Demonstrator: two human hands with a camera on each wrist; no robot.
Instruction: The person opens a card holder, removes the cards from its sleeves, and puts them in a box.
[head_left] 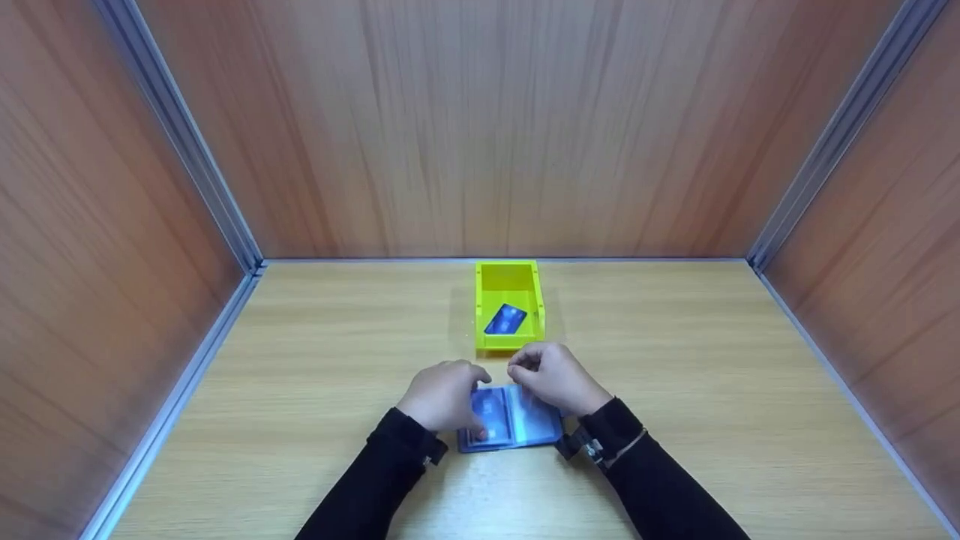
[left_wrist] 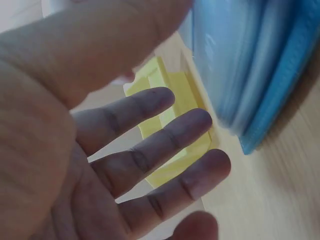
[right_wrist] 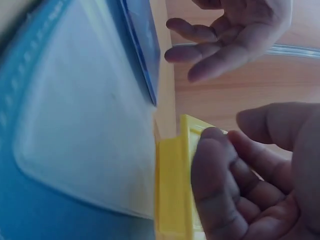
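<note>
An open blue card holder [head_left: 517, 420] with clear sleeves lies flat on the wooden table, close to the front edge. My left hand [head_left: 442, 394] lies over its left page, fingers straight and spread in the left wrist view [left_wrist: 150, 150], thumb on the page. A blue card [head_left: 489, 409] shows in that left sleeve. Above the holder's right page, my right hand [head_left: 555, 375] has its fingers curled; the right wrist view [right_wrist: 240, 190] shows nothing between them. Just beyond both hands stands a yellow bin [head_left: 510, 266] with one blue card [head_left: 505, 319] lying inside.
Wood-panelled walls with metal corner strips [head_left: 187, 150] close off the table on the left, back and right. Bare tabletop [head_left: 712, 360] stretches to both sides of the bin and the holder.
</note>
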